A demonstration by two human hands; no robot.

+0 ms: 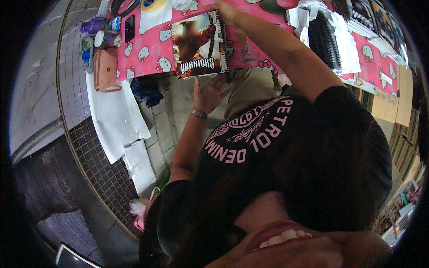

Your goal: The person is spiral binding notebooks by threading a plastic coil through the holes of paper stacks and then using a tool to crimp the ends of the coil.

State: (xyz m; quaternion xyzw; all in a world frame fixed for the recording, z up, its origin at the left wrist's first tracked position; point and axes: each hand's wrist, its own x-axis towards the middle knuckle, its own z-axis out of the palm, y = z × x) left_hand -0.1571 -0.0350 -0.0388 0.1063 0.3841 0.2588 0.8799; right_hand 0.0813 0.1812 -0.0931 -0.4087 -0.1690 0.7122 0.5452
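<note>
A notebook (200,47) with a dark, picture-printed cover and light lettering lies at the near edge of a table with a pink cartoon-patterned cloth (152,47). Dark coil binding shows along its right side. My left hand (210,94), with a watch on the wrist, is palm up just below the notebook's near edge, thumb and fingers spread. Whether its fingertips touch the underside I cannot tell. Reaching across the table, my right hand (227,12) is at the notebook's far right corner; its fingers are mostly hidden at the picture's upper edge.
Black binding coils (322,39) lie on white wrapping at the right, near stacked dark printed covers (384,22). A phone (129,28), a tape roll (153,5), a jar (106,39) and a pink pouch (106,68) sit at the left. White sheeting (114,114) hangs below.
</note>
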